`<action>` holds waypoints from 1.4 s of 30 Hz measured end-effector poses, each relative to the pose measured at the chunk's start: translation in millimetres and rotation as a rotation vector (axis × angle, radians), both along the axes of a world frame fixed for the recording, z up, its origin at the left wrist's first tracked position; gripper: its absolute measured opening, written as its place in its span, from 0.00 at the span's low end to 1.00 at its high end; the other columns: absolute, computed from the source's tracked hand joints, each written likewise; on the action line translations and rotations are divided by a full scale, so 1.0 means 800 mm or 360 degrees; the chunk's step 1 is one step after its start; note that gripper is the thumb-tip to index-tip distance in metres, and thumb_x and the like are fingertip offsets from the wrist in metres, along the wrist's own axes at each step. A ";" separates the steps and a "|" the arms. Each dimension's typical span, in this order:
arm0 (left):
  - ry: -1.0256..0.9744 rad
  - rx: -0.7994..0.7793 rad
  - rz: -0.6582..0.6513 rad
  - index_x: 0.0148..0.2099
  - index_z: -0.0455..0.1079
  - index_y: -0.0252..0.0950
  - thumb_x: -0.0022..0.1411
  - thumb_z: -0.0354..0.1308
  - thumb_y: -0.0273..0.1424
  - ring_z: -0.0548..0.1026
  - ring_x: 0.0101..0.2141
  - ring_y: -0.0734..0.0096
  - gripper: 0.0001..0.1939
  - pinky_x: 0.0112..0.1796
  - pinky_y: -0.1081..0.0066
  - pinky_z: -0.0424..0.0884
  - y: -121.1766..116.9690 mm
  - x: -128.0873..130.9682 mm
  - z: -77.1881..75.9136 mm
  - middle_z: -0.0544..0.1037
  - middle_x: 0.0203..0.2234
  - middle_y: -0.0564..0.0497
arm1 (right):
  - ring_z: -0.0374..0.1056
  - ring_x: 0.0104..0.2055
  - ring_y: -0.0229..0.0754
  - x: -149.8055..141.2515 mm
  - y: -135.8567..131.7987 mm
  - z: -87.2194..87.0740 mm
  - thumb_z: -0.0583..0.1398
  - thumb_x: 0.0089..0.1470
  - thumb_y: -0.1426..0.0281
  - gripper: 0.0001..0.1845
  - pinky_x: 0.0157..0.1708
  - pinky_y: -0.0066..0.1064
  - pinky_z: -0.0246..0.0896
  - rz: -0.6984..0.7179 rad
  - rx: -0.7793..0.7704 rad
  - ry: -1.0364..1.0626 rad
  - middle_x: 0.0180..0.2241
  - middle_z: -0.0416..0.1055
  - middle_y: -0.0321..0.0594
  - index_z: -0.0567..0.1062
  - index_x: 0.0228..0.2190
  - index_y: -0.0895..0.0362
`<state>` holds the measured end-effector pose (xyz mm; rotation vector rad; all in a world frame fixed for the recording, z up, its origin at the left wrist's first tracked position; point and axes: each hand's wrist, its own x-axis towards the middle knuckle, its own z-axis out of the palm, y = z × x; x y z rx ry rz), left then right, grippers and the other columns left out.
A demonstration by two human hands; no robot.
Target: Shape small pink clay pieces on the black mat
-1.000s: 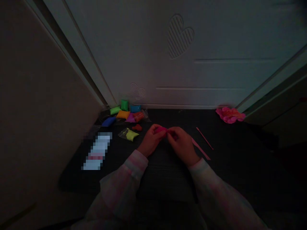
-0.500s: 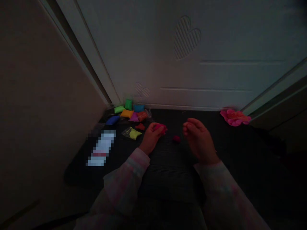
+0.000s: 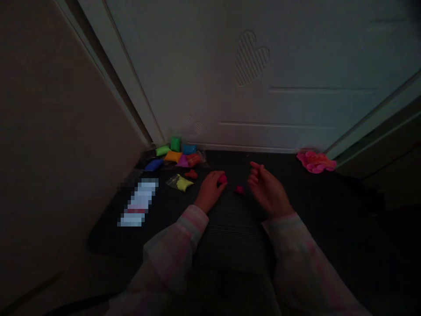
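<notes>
My left hand is closed around a lump of pink modelling clay, low over the dark table. Part of the lump is hidden behind the fingers. A smaller dark-pink clay piece lies on the table between my two hands. Just right of it, my right hand is raised with curled fingers, thumb and index fingertip close together. Whether a tiny bit is pinched there is too dim to make out.
Several coloured clay packets cluster at the back left. Nearer lie a yellow packet, an orange-red piece and a blurred bright rectangle. A pink flower-shaped item sits back right. A white door stands behind the dark table.
My left hand has turned more palm-down over the pink clay, covering more of it. My right hand has tilted, its index finger now straighter. The view has shifted slightly.
</notes>
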<state>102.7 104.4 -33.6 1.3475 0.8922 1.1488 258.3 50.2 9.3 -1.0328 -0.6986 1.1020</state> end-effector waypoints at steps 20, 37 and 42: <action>-0.0795 -0.0734 -0.0518 0.38 0.71 0.34 0.44 0.62 0.23 0.72 0.33 0.77 0.14 0.37 0.73 0.65 -0.010 -0.006 0.025 0.76 0.32 0.52 | 0.65 0.35 0.39 -0.044 -0.014 -0.004 0.56 0.50 0.69 0.11 0.35 0.31 0.61 -0.0162 0.0376 -0.1602 0.32 0.68 0.39 0.72 0.37 0.55; -0.0330 -0.0602 -0.0527 0.37 0.72 0.32 0.40 0.64 0.29 0.68 0.26 0.77 0.17 0.31 0.72 0.62 -0.008 -0.008 0.023 0.74 0.26 0.52 | 0.65 0.31 0.40 -0.044 -0.019 0.001 0.57 0.45 0.74 0.05 0.34 0.33 0.61 -0.0031 0.0378 -0.1576 0.28 0.69 0.39 0.72 0.27 0.56; -0.0369 -0.0499 -0.0153 0.38 0.70 0.35 0.46 0.60 0.33 0.70 0.30 0.76 0.14 0.35 0.71 0.65 0.006 -0.010 0.017 0.74 0.31 0.51 | 0.59 0.19 0.30 -0.036 -0.027 0.013 0.57 0.46 0.70 0.02 0.19 0.23 0.57 -0.0026 0.0295 -0.0748 0.19 0.64 0.30 0.70 0.26 0.55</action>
